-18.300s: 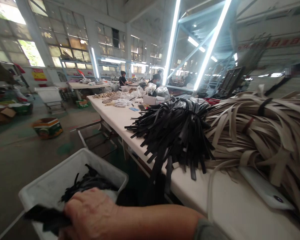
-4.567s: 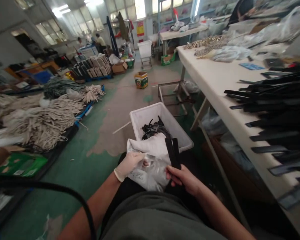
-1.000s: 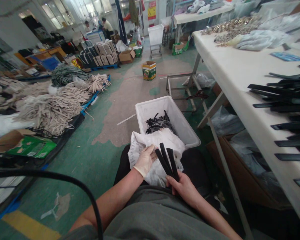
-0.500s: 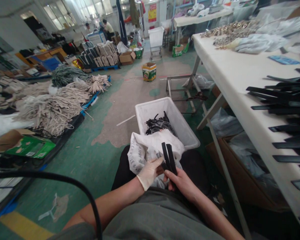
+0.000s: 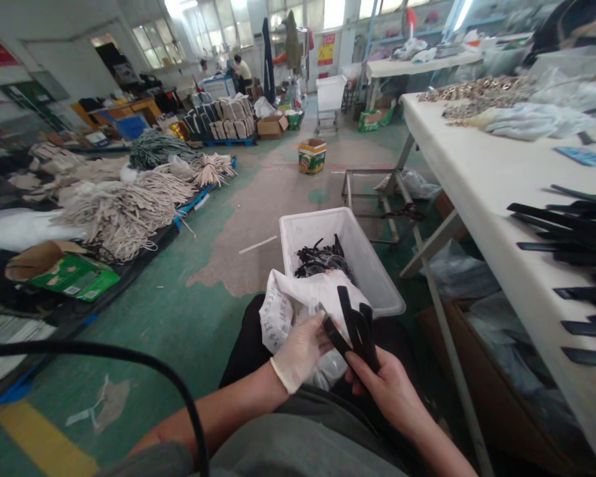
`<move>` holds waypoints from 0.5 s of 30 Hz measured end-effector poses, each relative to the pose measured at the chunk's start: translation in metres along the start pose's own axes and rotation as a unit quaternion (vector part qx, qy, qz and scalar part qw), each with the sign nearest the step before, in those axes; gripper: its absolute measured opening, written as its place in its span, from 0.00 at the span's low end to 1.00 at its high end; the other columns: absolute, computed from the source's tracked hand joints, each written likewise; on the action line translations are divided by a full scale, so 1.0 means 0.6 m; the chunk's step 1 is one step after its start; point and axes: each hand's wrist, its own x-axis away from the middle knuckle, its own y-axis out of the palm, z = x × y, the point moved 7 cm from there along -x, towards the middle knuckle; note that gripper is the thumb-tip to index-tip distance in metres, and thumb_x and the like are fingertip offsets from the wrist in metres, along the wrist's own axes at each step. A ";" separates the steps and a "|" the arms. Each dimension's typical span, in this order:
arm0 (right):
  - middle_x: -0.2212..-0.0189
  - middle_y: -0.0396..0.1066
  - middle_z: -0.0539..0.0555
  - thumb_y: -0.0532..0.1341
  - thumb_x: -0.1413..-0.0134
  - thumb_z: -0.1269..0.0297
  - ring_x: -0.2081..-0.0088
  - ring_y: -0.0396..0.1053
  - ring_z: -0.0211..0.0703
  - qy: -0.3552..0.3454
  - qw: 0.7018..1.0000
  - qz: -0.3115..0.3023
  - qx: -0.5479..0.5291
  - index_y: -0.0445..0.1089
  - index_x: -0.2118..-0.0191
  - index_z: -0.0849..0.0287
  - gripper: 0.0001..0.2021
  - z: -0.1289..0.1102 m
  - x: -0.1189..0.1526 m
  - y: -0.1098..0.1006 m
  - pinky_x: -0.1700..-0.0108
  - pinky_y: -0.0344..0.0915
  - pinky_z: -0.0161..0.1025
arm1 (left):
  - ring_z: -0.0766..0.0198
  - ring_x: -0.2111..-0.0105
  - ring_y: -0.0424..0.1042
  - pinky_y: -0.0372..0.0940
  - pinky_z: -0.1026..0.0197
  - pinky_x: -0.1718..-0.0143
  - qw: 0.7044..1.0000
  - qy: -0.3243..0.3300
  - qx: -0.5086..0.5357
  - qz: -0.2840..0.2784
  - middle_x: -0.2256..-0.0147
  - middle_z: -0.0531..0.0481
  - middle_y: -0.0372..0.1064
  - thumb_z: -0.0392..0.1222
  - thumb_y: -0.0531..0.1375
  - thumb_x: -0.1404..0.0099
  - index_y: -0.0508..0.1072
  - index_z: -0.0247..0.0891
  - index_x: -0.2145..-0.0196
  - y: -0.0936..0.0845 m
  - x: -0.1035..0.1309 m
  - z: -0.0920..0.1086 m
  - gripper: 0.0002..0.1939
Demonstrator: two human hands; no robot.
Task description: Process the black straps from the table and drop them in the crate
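Observation:
My right hand [image 5: 385, 381], bare, is closed around several flat black straps [image 5: 358, 324] that fan upward from the fist. One black strap [image 5: 336, 333] leans left out of this bunch, and my gloved left hand [image 5: 300, 351] pinches its far end between thumb and fingers. Both hands are above my lap. Under them lies a white printed sack [image 5: 281, 311], draped over the near edge of a white plastic bin [image 5: 388, 291]. Tangled black pieces [image 5: 322, 258] lie in the bin.
To the right, a white-topped table [image 5: 477, 192] carries many black straps [image 5: 566, 232], a pale glove [image 5: 531, 120] and small metal parts [image 5: 496, 93]. Cord bundles [image 5: 124, 205] lie on pallets at left. A metal frame [image 5: 372, 192] stands beyond the bin. A black cable [image 5: 144, 358] crosses lower left.
The view has tilted up and turned slightly left. The straps in my right hand have spread apart, with one now slanting to my left hand's fingertips.

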 end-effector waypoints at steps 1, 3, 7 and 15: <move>0.78 0.70 0.51 0.56 0.43 0.46 0.78 0.66 0.40 0.002 1.000 -0.001 0.003 0.67 0.71 0.60 0.20 0.001 0.000 -0.001 0.74 0.62 0.36 | 0.61 0.65 0.73 0.67 0.59 0.60 0.999 0.043 0.002 0.009 0.68 0.48 0.74 0.48 0.69 0.48 0.76 0.36 0.69 0.005 0.003 0.023 0.14; 0.77 0.71 0.53 0.55 0.43 0.45 0.77 0.66 0.40 0.001 1.000 -0.002 0.008 0.67 0.73 0.60 0.22 0.001 0.001 -0.002 0.73 0.62 0.36 | 0.59 0.61 0.73 0.67 0.58 0.56 0.991 0.129 -0.020 0.000 0.65 0.46 0.75 0.46 0.67 0.45 0.77 0.36 0.67 0.018 0.014 0.068 0.12; 0.81 0.68 0.52 0.54 0.44 0.41 0.77 0.66 0.41 -0.017 0.999 -0.016 0.035 0.68 0.73 0.60 0.24 -0.008 0.003 0.006 0.73 0.61 0.36 | 0.52 0.57 0.73 0.65 0.55 0.51 0.980 0.177 -0.068 -0.060 0.62 0.40 0.75 0.49 0.62 0.41 0.77 0.31 0.65 0.030 0.032 0.101 0.16; 0.82 0.66 0.50 0.54 0.45 0.40 0.81 0.64 0.39 0.042 0.995 -0.069 0.059 0.64 0.74 0.58 0.23 0.017 0.024 0.024 0.77 0.60 0.35 | 0.63 0.67 0.73 0.67 0.61 0.62 0.994 -0.033 -0.004 0.103 0.66 0.45 0.74 0.52 0.63 0.41 0.75 0.36 0.64 -0.091 0.022 0.014 0.15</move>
